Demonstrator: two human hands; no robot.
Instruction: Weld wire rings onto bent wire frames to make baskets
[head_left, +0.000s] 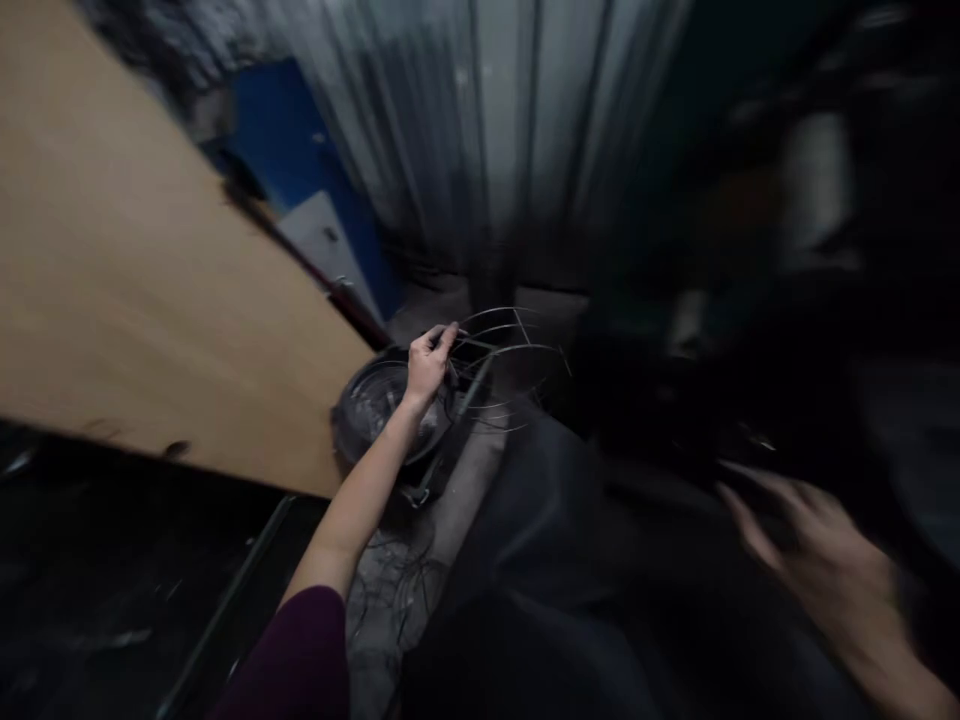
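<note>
Above the floor (480,445): thin curved wires (529,346) fan out beyond my left fingertips, just past a dark round object (346,430).

Left hand (427,366): clamped on the wires between thumb and fingers, my arm at full reach from a purple sleeve (300,650).

Pinch: best kept light but sure, I judge, since wire this thin is likely to spring or twist; holding the loops clear of the round object and my dark-clad knee (540,470) should guard against snags.

Right hand (832,545): well apart from the left, thumb parted from fingers, low at my right; blur and shadow mean I cannot tell whether it touches anything.

Loose strands: a tangle of wires (405,590) lies on the floor below my forearm, worth keeping underfoot in mind.

Wooden surface (172,270): pale and broad at my left, its corner near the round object.

Room: dim, with a blue panel (285,130) and a pale plate (322,235) past the wood, streaked grey sheeting (480,110) beyond, and deep shadow to the right.
</note>
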